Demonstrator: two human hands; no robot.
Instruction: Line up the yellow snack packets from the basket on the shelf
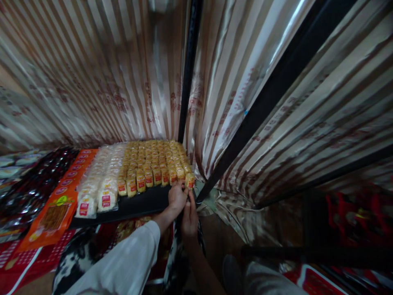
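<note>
Small yellow wrapped snack cakes (157,174) with red labels stand in tight rows on a black board (144,203). At the front right corner of the rows is one wrapped snack cake (189,180). My left hand (177,198) closes its fingers at the lower left side of that cake. From below, my right hand (189,219) brings its fingertips together at the cake's lower edge, close to my left fingers. The fingers partly cover one another there. Left of the yellow cakes lie rows of white wrapped snacks (107,192), away from both hands.
An orange snack packet (58,211) and dark shiny packets (37,184) lie at the left. Red crates (37,260) sit below. A slanted black pole (245,127) rises right of my hands, before striped plastic sheeting (123,73). More red packaging (359,213) is at the right.
</note>
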